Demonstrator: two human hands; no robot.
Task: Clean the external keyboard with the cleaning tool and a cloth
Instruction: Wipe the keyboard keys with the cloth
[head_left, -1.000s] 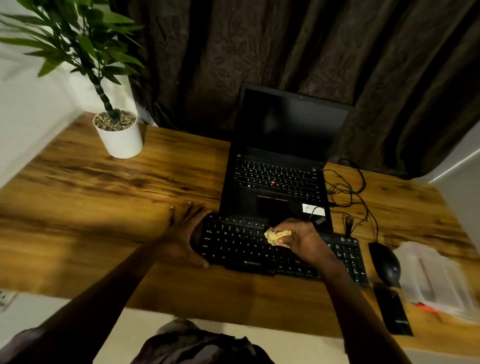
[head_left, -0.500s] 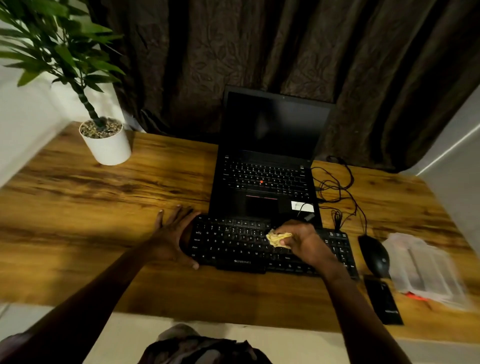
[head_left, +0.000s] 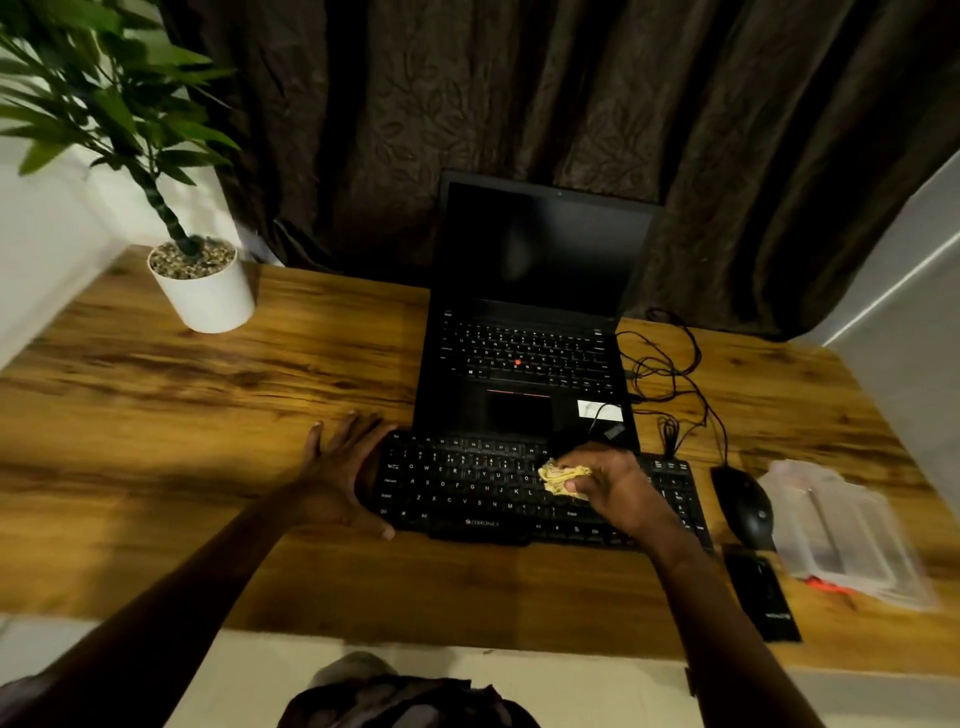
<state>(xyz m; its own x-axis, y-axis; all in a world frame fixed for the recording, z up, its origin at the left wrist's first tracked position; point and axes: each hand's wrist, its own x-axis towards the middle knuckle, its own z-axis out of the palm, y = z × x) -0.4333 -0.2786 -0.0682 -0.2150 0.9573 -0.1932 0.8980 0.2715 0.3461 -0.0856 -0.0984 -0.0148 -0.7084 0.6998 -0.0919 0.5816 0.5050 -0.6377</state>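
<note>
Keyboard (head_left: 467, 488), black, external, lies flat on the wooden desk (head_left: 208, 415) at lower centre of the frame. Its far edge sits just in front of an open black laptop (head_left: 524, 364) with a dark screen.

Right hand (head_left: 618, 488) is on the keys right of centre, fingers and thumb curled round a crumpled yellow cloth (head_left: 561, 478), which touches the keys.

Left hand (head_left: 343, 478) lies flat on the desk against the keyboard's left end. Its fingers are straight and spread and grip nothing; the thumb is at the near left corner.

Black mouse (head_left: 743, 504) sits just beside the keyboard's right end, with tangled black cables (head_left: 670, 374) above it. A flat black slab (head_left: 763, 592) lies at lower right, and a blurred clear plastic packet (head_left: 841, 530) lies further right. White plant pot (head_left: 208, 296) with a green plant stands at upper left, and a dark curtain (head_left: 519, 104) hangs behind.
</note>
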